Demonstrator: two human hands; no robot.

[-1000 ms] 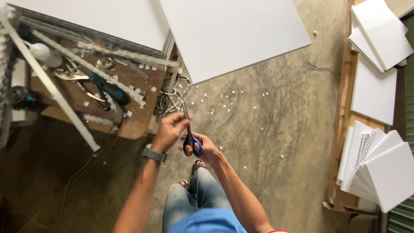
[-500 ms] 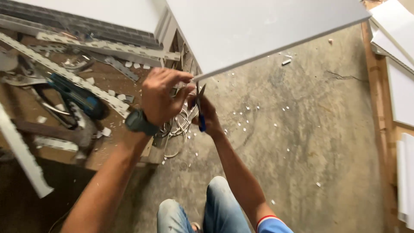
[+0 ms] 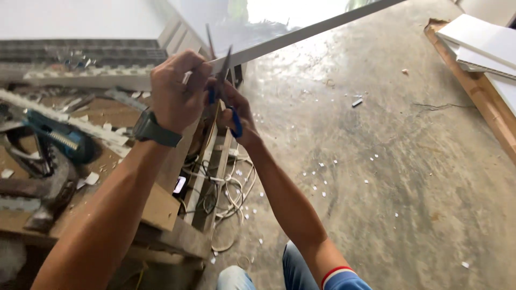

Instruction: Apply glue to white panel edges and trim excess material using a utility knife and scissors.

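My right hand grips blue-handled scissors, their two blades spread apart and pointing up at the near edge of a large white panel. My left hand, a dark watch on its wrist, is closed close beside the scissors near that same edge; what its fingers pinch is hidden behind the hand. Both hands are raised in front of me, above a wooden workbench.
A blue power tool, white strip offcuts and scraps lie on the bench at left. Coiled white cable hangs by the bench. Small white chips dot the concrete floor. Stacked white boards on a wooden frame sit at far right.
My view has tilted upward and closer to the panel edge. Both hands have risen with the scissors, and the blades now stand apart at the panel's edge.
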